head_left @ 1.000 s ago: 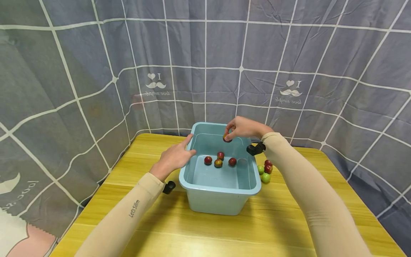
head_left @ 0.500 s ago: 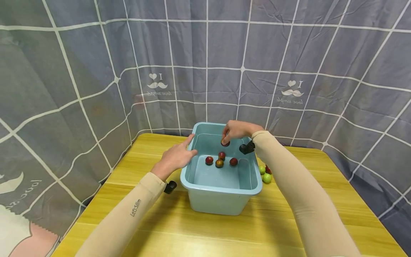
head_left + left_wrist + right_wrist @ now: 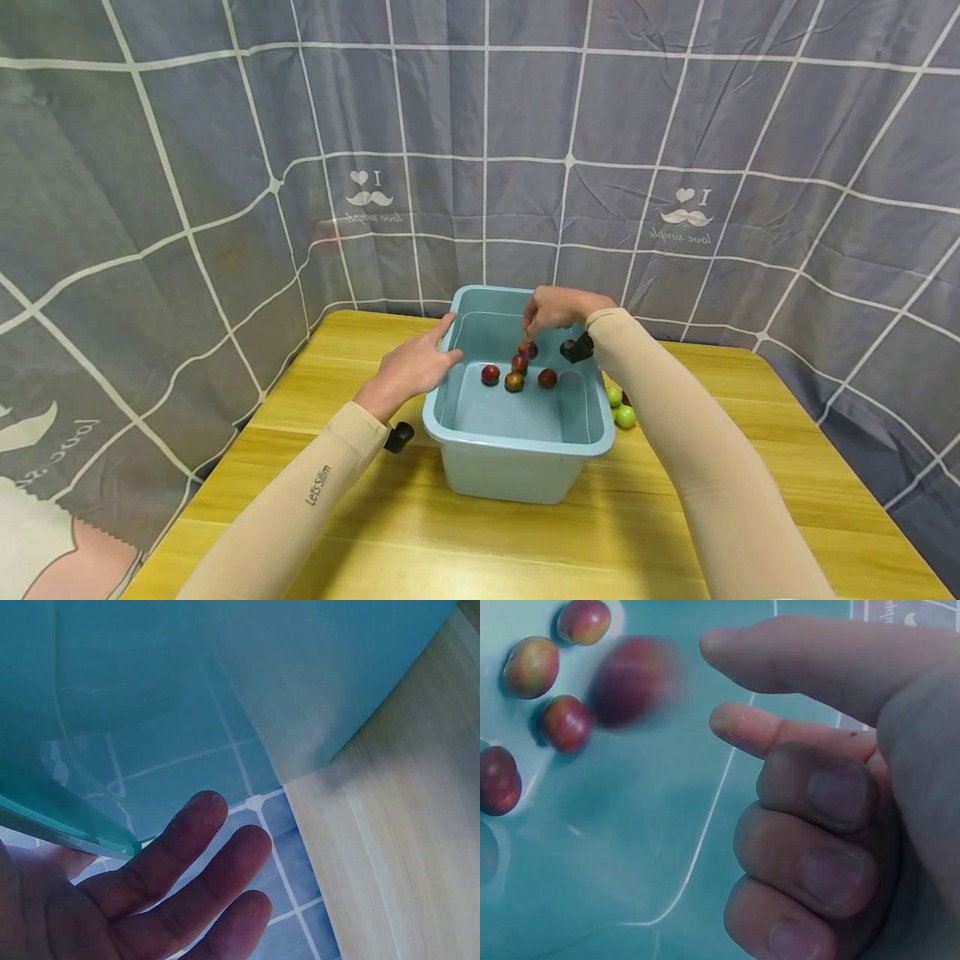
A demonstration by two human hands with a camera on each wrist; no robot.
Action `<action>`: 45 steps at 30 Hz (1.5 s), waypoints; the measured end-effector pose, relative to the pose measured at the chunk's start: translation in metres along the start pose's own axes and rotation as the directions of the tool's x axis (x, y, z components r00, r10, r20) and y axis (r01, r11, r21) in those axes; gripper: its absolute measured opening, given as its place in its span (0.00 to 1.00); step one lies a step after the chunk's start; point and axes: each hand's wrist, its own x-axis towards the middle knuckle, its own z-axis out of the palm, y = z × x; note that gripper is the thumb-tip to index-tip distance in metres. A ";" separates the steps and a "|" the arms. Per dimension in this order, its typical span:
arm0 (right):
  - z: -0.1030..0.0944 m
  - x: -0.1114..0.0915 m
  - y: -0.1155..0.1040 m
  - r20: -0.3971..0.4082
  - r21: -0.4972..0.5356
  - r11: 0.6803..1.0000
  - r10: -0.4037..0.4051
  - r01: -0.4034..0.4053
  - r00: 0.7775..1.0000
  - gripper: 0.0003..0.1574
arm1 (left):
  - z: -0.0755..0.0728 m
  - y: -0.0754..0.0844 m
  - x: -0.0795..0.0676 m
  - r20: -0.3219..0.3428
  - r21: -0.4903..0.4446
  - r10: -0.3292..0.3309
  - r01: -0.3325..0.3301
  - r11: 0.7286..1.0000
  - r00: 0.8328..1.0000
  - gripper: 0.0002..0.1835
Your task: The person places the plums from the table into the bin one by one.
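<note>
A pale blue plastic basin (image 3: 504,475) stands on the wooden table, with several red plums (image 3: 513,382) on its floor. My right hand (image 3: 558,309) is over the far right part of the basin. In the right wrist view a blurred plum (image 3: 634,684) is in the air just off the tips of its thumb and index finger, which are apart; the other fingers are folded in. My left hand (image 3: 411,372) rests at the basin's left rim, thumb over the edge. In the left wrist view its fingers (image 3: 196,825) stretch loosely alongside the outer wall.
Green round fruits (image 3: 624,417) lie on the table (image 3: 712,467) right of the basin, partly hidden by the right sleeve (image 3: 697,450) along with a red one. A grey checked curtain (image 3: 517,200) hangs close behind the table and along both sides.
My right hand has moved left and lower over the basin and let go of the plum, which is dropping toward the others. My left hand stays at the rim.
</note>
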 end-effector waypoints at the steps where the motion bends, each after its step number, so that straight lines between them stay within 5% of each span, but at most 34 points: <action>1: -0.001 -0.001 0.000 -0.004 0.002 1.000 -0.002 0.002 1.000 0.12 | 0.000 0.001 0.000 -0.001 0.000 0.002 -0.002 1.000 1.000 0.40; 9: -0.002 -0.019 0.000 -0.075 -0.001 0.999 -0.038 0.038 0.996 0.19 | 0.000 0.004 0.001 0.000 0.008 0.007 -0.007 1.000 1.000 0.41; 19: 0.000 -0.055 0.018 -0.198 0.021 0.991 -0.126 0.133 0.972 0.13 | -0.002 0.004 -0.001 0.003 -0.015 0.005 -0.005 1.000 1.000 0.41; 31: 0.010 -0.100 0.059 -0.337 0.219 0.964 -0.071 0.151 0.939 0.17 | -0.002 0.002 -0.001 0.002 -0.022 0.004 -0.004 1.000 1.000 0.41; 45: 0.037 -0.130 0.112 -0.407 0.404 0.898 0.007 0.173 0.913 0.21 | 0.000 0.002 -0.002 0.010 -0.027 -0.002 0.003 1.000 1.000 0.41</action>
